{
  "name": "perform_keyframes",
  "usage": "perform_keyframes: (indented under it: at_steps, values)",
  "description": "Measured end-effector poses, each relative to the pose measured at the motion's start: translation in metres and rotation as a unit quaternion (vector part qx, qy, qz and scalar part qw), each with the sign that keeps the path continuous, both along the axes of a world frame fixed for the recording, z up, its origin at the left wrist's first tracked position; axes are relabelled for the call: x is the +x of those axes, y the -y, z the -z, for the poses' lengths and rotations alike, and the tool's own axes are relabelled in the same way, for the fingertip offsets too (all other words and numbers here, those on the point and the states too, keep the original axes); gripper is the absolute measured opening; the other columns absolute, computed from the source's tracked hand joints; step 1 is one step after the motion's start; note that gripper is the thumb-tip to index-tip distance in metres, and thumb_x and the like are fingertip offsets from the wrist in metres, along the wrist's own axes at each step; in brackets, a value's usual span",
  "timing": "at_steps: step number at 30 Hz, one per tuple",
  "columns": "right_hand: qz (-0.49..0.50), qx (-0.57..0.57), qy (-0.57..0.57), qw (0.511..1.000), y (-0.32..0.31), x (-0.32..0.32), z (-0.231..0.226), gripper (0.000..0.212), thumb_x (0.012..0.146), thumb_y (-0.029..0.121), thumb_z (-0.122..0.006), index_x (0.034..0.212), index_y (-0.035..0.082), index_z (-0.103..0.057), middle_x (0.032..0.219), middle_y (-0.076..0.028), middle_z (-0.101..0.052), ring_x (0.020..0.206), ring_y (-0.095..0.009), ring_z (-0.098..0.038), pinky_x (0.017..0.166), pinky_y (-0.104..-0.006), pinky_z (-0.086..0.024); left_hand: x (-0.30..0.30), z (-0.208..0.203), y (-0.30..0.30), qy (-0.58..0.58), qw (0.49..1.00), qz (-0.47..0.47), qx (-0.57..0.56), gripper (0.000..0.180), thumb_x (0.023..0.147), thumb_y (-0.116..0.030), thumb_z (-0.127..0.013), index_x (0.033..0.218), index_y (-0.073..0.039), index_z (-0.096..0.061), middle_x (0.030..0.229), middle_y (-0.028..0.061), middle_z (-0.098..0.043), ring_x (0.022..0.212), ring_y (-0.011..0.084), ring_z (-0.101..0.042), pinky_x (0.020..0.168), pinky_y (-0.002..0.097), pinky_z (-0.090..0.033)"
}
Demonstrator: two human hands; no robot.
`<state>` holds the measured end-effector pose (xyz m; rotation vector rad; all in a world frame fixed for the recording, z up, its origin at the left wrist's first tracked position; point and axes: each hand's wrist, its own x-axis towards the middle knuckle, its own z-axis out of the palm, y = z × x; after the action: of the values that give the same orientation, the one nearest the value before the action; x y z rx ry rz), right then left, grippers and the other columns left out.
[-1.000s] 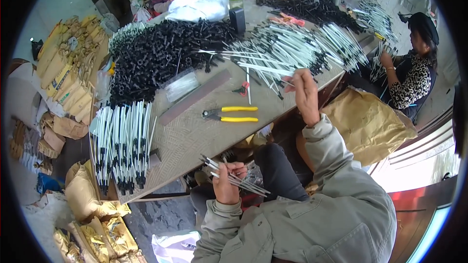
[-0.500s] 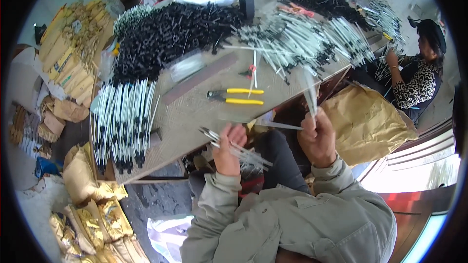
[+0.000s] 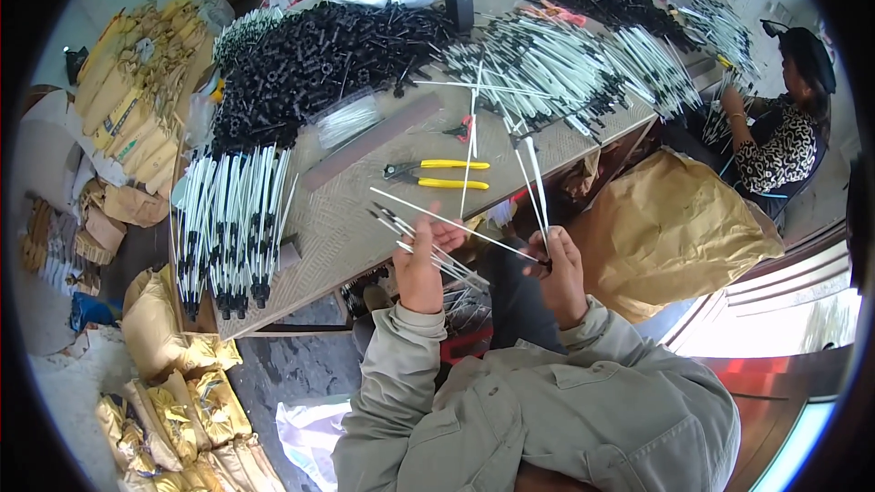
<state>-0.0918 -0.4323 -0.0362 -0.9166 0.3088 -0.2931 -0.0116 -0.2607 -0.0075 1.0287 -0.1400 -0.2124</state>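
In front of my lap, my left hand (image 3: 420,266) is closed around several thin white rods, some with dark tips, that stick out on both sides. Its fingers are partly spread at the top. To its right, my right hand (image 3: 559,275) pinches the lower end of long white rods (image 3: 538,184) that reach up over the table edge. From this same pinch another thin white rod (image 3: 428,215) slants leftward, passing across the left fingers. Nearest on the table are wire cutters with yellow handles (image 3: 453,183), lying beyond both hands.
Black plastic parts (image 3: 310,64) are heaped at the back left. White rods with black fittings lie in bundles at left (image 3: 232,223) and in a pile at right (image 3: 547,59). A brown paper sack (image 3: 679,228) bulges beside my right arm. Another person (image 3: 784,141) sits at far right.
My right hand has moved left and slightly down, nearer my left hand, with the rods still in it. The left hand has barely shifted.
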Motion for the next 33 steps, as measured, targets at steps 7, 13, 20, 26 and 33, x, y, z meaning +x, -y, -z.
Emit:
perform_keyframes:
  at_steps: [7, 13, 20, 26, 33]
  values:
    - [-0.032, -0.01, 0.052, 0.998, 0.011, -0.002, 0.001, 0.016, 0.095, 0.023, -0.041, 0.088, 0.01, -0.045, 0.07, -0.001, -0.048, 0.043, -0.003, -0.032, 0.036, -0.0171, -0.022, 0.001, 0.001, 0.0, 0.013, 0.998, -0.001, 0.069, 0.041, 0.095, -0.028, -0.039, 0.119, 0.004, -0.047, 0.097, 0.0157, -0.06, 0.083, 0.0184, -0.06, 0.075, 0.0296, -0.049]
    - [-0.08, -0.065, 0.003, 0.995, 0.019, -0.012, -0.003, 0.015, 0.094, 0.022, -0.043, 0.087, 0.009, -0.045, 0.068, 0.0, -0.047, 0.042, -0.003, -0.031, 0.037, -0.0159, -0.025, 0.01, -0.004, -0.004, 0.045, 0.972, -0.198, 0.117, 0.041, 0.095, -0.028, -0.039, 0.12, 0.005, -0.048, 0.096, 0.0119, -0.059, 0.082, 0.016, -0.057, 0.078, 0.0279, -0.046]
    - [-0.153, -0.172, 0.021, 0.973, -0.016, -0.019, 0.004, 0.009, 0.091, 0.014, -0.051, 0.092, 0.006, -0.051, 0.063, 0.005, -0.042, 0.047, -0.001, -0.036, 0.041, -0.0166, -0.026, -0.008, -0.031, 0.01, -0.024, 0.998, -0.052, -0.026, 0.04, 0.095, -0.026, -0.04, 0.122, 0.003, -0.044, 0.092, 0.012, -0.06, 0.075, 0.0154, -0.057, 0.067, 0.0269, -0.046]
    - [-0.217, 0.005, -0.008, 0.976, -0.014, -0.024, -0.002, 0.008, 0.091, 0.014, -0.051, 0.091, 0.006, -0.051, 0.067, 0.004, -0.043, 0.046, -0.001, -0.031, 0.041, -0.0176, -0.024, -0.001, -0.019, -0.008, 0.048, 0.985, -0.132, -0.099, 0.036, 0.092, -0.018, -0.046, 0.121, 0.003, -0.045, 0.08, 0.0056, -0.054, 0.072, 0.0129, -0.053, 0.066, 0.0263, -0.044]
    - [-0.339, 0.263, -0.087, 0.899, -0.013, -0.027, 0.008, 0.012, 0.093, 0.015, -0.045, 0.09, 0.005, -0.048, 0.074, -0.002, -0.048, 0.039, 0.0, -0.024, 0.034, -0.015, -0.018, -0.006, -0.034, -0.009, 0.008, 0.976, -0.181, -0.123, 0.035, 0.092, -0.013, -0.046, 0.123, 0.002, -0.043, 0.074, 0.0009, -0.048, 0.062, 0.0074, -0.045, 0.055, 0.0216, -0.039]
